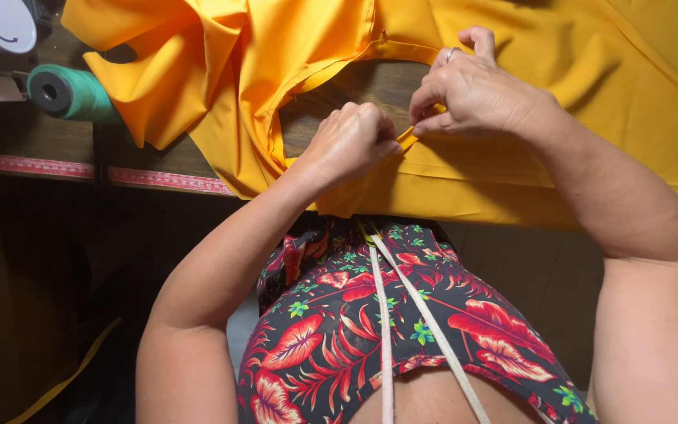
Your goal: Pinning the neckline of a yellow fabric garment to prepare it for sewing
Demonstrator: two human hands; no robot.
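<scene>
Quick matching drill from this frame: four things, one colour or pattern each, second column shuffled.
Things:
1. fabric
2. thread cone
3. tape measure
4. ring

Colours:
A. green
B. silver
C. orange-yellow
D. red with pale marks

Pairs: 1-C, 2-A, 3-D, 4-B

Both hands pinch the fabric edge: left hand, right hand.

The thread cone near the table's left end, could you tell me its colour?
Green, seen in the head view: thread cone.
</scene>
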